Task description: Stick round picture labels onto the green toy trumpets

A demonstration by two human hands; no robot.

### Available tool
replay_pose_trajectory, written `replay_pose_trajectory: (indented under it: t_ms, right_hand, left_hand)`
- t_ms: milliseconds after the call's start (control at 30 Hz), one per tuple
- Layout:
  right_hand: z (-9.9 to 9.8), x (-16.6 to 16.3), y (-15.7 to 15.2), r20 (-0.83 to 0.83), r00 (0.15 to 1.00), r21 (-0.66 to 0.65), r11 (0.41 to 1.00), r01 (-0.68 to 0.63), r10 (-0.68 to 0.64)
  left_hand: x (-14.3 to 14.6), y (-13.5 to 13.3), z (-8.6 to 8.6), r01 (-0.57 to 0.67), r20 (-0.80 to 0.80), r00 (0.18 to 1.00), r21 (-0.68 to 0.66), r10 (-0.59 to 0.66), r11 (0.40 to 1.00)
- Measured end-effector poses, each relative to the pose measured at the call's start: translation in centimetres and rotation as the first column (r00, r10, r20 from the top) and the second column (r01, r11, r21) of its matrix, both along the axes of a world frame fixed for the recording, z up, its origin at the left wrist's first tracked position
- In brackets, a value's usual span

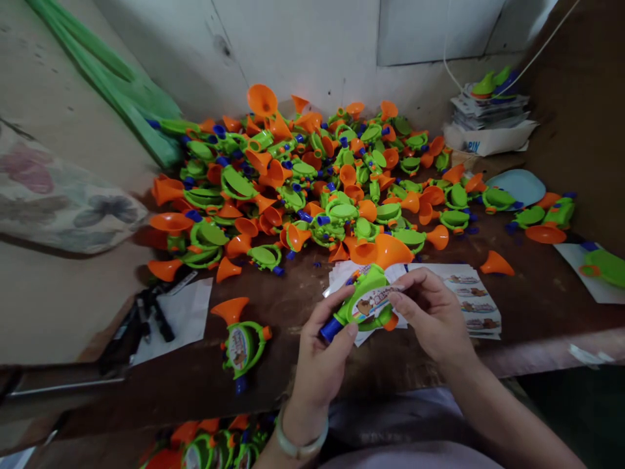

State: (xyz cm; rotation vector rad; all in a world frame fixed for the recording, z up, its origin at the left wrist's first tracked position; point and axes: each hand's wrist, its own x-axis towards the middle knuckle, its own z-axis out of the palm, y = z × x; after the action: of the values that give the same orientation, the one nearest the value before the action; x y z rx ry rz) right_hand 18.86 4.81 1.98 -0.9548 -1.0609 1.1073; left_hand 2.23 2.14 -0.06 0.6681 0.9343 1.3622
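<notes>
A green toy trumpet (370, 279) with an orange bell and a blue mouthpiece is gripped in my left hand (319, 361), fingers and thumb closed around its mouthpiece end. An oval printed sticker (367, 306) lies along its flat green side. My right hand (437, 319) pinches the far end of that sticker between thumb and fingers. Beneath the toy are sticker sheets (476, 286), printed with rows of the same oval design. Left of my hands, another toy trumpet (239, 345) with a sticker on its side lies on the table.
A large heap of toy trumpets (303, 170) covers the back of the brown table (278, 306). Pens (159, 319) rest on white paper (193, 312) at left. At right are a light blue lid (518, 187) and a stack of papers (491, 120). More stickered trumpets (215, 449) lie below the front edge.
</notes>
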Motion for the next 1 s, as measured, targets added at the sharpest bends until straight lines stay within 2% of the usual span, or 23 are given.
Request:
replay_pose_trajectory:
  t_ms: [333, 733, 833, 1000]
  right_hand:
    - [0.2, 0.7, 0.2, 0.080, 0.994, -0.003, 0.997, -0.078, 0.078]
    - [0.2, 0.7, -0.1, 0.252, 0.967, 0.017, 0.999, -0.043, 0.038]
    - [0.3, 0.6, -0.3, 0.339, 0.941, 0.093, 0.996, -0.012, -0.020]
    - [0.8, 0.3, -0.6, 0.508, 0.826, 0.324, 0.943, 0.078, -0.243]
  left_hand:
    - [-0.2, -0.3, 0.3, 0.045, -0.062, 0.997, 0.079, -0.040, 0.996]
    - [0.0, -0.5, -0.3, 0.018, -0.189, 0.982, 0.133, 0.008, 0.991]
    - [0.1, -0.6, -0.5, 0.000, -0.246, 0.969, 0.148, 0.036, 0.989]
    - [0.4, -1.0, -0.7, -0.028, -0.353, 0.929, 0.224, 0.107, 0.974]
